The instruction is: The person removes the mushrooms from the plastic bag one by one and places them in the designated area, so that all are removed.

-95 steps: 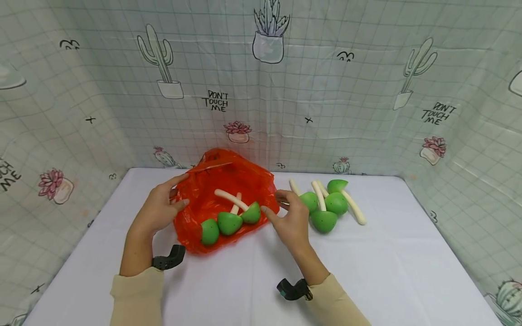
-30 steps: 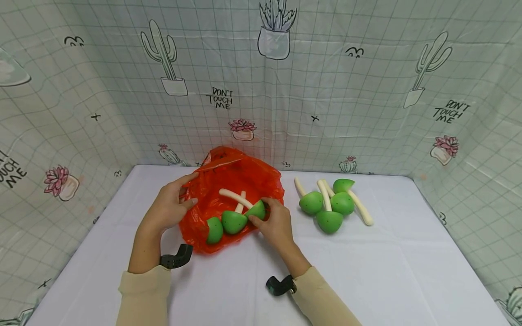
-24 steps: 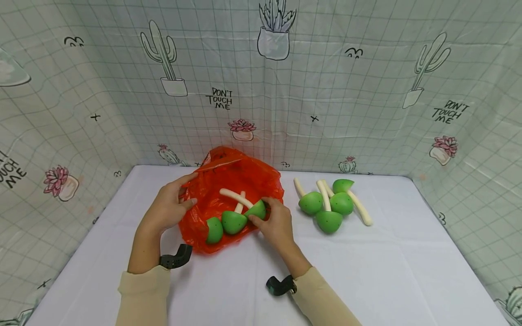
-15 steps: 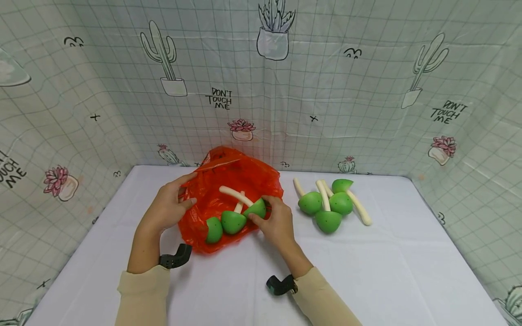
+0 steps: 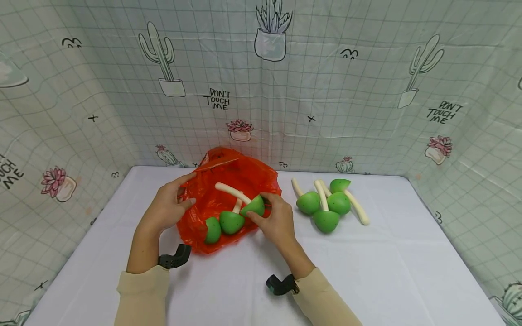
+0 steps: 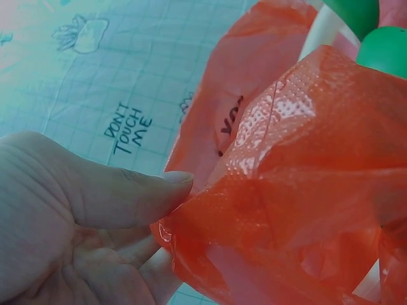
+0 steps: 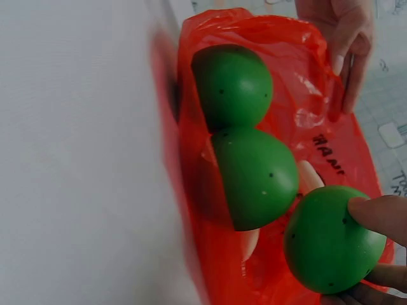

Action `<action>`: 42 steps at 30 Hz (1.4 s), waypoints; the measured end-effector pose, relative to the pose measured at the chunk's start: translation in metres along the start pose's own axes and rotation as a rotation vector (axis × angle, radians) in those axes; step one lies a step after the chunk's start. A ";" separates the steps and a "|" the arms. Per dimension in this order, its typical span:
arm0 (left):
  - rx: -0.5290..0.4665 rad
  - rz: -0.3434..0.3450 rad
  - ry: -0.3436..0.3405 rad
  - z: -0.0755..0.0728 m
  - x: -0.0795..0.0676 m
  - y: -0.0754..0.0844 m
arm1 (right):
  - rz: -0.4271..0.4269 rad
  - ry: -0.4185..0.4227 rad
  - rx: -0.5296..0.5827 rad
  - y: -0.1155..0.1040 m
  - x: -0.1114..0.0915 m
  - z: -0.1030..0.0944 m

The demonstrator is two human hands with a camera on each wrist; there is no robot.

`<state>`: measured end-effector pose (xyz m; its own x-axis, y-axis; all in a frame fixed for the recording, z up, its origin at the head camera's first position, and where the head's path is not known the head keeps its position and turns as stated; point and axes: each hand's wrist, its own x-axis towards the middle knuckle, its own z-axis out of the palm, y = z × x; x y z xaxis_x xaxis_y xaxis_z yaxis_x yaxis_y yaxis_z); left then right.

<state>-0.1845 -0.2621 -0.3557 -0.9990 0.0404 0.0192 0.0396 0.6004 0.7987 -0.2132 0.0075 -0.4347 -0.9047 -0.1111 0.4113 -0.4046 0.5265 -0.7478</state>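
Observation:
A red plastic bag lies on the table with its mouth facing me. My left hand pinches the left side of the bag's mouth between thumb and fingers, as the left wrist view confirms. With thumb and fingertips my right hand grips the green, black-dotted cap of a toy mushroom at the mouth's right side. Its cream stem points up and left into the bag. Two more toy mushrooms lie in the mouth: one in the middle, one at the left, whose stem is hidden.
To the right of the bag several more green toy mushrooms lie in a loose cluster, stems crossing. They rest on a white-covered table. A grid-patterned curtain with cactus drawings stands behind and along both sides.
My right hand has moved left from the bag's edge and taken hold of the rightmost mushroom in the bag. Lately that mushroom has risen slightly. My left hand stays at the bag.

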 end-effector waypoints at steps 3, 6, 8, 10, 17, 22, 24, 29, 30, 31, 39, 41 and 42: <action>0.005 -0.005 0.001 0.000 0.000 0.000 | -0.009 -0.003 0.011 -0.004 0.000 -0.004; 0.010 -0.006 0.001 0.000 0.000 0.000 | -0.026 0.002 0.032 -0.009 0.001 -0.010; 0.012 -0.004 0.001 0.000 0.000 0.001 | -0.041 0.010 0.045 -0.011 0.001 -0.013; 0.018 -0.001 0.001 0.000 0.000 0.001 | -0.055 0.016 0.054 -0.014 0.002 -0.016; 0.026 0.000 0.005 -0.001 -0.001 0.002 | -0.074 0.007 0.080 -0.019 0.003 -0.026; 0.027 0.004 0.004 -0.001 -0.001 0.003 | -0.077 -0.001 0.119 -0.021 0.004 -0.033; 0.025 -0.001 0.003 -0.001 -0.001 0.003 | -0.077 -0.003 0.128 -0.021 0.004 -0.036; 0.025 -0.003 0.001 -0.001 -0.001 0.002 | -0.075 -0.012 0.162 -0.025 0.006 -0.046; 0.028 -0.001 0.001 -0.001 -0.001 0.002 | -0.078 -0.012 0.175 -0.025 0.006 -0.049; 0.029 0.000 0.001 -0.001 -0.001 0.002 | -0.081 -0.011 0.183 -0.026 0.006 -0.051; 0.029 0.007 0.002 -0.001 -0.002 0.002 | -0.096 0.020 0.224 -0.028 0.008 -0.069; 0.025 0.013 0.004 -0.002 -0.002 0.002 | -0.108 0.039 0.236 -0.028 0.009 -0.073; 0.024 0.017 0.005 -0.002 -0.002 0.002 | -0.116 0.049 0.242 -0.028 0.009 -0.075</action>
<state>-0.1828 -0.2621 -0.3528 -0.9983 0.0470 0.0358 0.0573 0.6188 0.7834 -0.2004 0.0554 -0.3711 -0.8455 -0.1148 0.5214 -0.5302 0.2951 -0.7948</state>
